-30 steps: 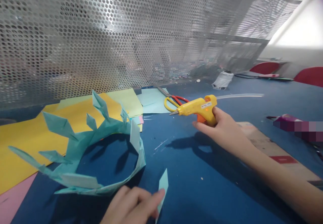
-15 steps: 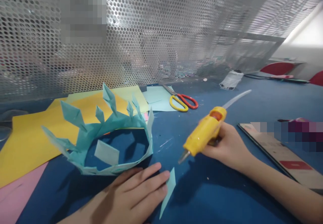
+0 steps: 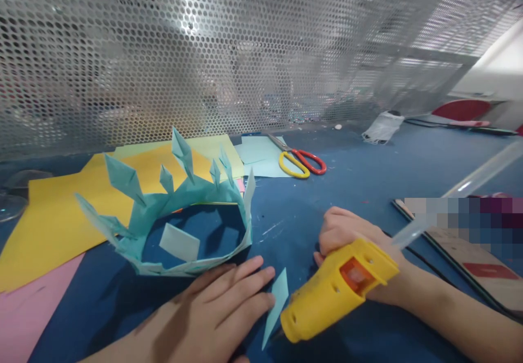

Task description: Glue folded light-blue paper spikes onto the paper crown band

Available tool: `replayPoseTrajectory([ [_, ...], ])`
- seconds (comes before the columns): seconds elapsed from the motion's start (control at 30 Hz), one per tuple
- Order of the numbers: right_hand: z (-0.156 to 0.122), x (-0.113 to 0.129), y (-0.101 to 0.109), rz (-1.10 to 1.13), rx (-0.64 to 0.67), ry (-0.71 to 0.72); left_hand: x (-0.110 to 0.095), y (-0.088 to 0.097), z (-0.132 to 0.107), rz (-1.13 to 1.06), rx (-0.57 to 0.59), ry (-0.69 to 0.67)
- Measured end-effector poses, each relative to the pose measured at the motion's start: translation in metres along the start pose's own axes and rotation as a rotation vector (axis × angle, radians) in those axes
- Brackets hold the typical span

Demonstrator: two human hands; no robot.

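My right hand (image 3: 347,229) is wrapped round a yellow hot glue gun (image 3: 322,297), with a clear glue stick (image 3: 461,191) poking out of its back. The gun's nozzle points down at the lower end of a small pointed piece of light blue paper (image 3: 277,306). My left hand (image 3: 229,303) lies flat with fingers stretched out, its fingertips touching that piece's left edge. Just beyond the left hand stands a light blue paper crown (image 3: 159,210) with folded diamond points. Inside its ring lies a loose pale blue paper piece (image 3: 180,243).
Yellow paper (image 3: 53,205) and pink paper (image 3: 41,308) lie at the left. Scissors (image 3: 302,161) with red and yellow handles rest on pale blue paper (image 3: 255,153). A roll of white thread (image 3: 383,127) stands at the back, before a perforated metal screen (image 3: 245,52). A phone-like slab (image 3: 457,254) lies right.
My right hand has brought the glue gun nearer and lower, turning it so the nozzle comes to the small blue paper piece. My left hand stays almost in place.
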State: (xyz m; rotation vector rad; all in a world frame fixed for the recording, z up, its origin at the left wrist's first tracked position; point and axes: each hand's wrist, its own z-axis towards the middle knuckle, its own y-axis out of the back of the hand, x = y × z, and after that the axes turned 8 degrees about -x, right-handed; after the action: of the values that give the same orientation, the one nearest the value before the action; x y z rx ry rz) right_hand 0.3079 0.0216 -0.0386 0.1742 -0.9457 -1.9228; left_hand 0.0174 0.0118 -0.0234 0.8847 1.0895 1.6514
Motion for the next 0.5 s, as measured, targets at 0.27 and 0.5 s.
replayPoseTrajectory([
  [0.27,0.003,0.0,-0.001,-0.039,-0.038,0.089,-0.017,-0.017,-0.002,-0.015,-0.183,0.247],
  [0.5,0.0,-0.001,-0.001,-0.05,-0.032,0.128,-0.011,-0.01,-0.002,-0.022,-0.141,0.228],
])
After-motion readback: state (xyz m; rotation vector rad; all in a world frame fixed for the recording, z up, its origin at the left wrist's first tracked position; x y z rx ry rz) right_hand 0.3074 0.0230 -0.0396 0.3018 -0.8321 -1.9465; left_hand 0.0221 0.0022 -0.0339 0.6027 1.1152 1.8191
